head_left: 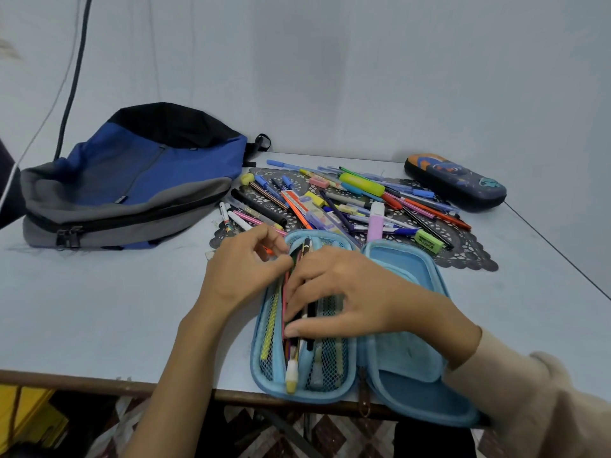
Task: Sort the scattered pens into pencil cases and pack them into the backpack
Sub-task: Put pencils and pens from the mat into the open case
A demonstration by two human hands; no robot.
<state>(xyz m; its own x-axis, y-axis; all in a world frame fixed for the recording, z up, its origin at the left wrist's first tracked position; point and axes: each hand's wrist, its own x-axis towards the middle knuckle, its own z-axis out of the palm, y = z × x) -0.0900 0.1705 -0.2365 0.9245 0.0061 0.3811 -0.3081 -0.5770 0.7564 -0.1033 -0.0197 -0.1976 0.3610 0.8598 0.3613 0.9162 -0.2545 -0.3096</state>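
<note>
An open blue pencil case [401, 279] is laid flat at the near edge of the table [99, 309], both halves spread so that its inside can be reached from above. The left hand [241, 266] is held at the far end of the left half. Its fingers [279, 256] are curled in tightly, and the upper ends of a bundle of pens [292, 355] appear to be pinched between thumb and fingertips, probably so that the tips are steered under the rim. The right hand [350, 292] is spread over the middle of the same bundle. Its fingers [304, 276] are laid nearly straight across the pens and the thumb is set just below them, so the bundle seems to be pressed flat rather than clasped; whether anything is gripped under the palm cannot be told. Below the thumb, the lower ends of the pens are seen beside a mesh pocket [330, 365]. Beyond the fingertips of both hands, many loose pens [347, 203] lie heaped on a dark lace mat [469, 256], near enough to be picked up next. A dark pencil case [456, 181] is left shut well beyond the right fingers. The backpack [132, 180] lies zipped well apart from the left fingers. Sorting is judged to be at an early stage, and packing is not yet begun.
</note>
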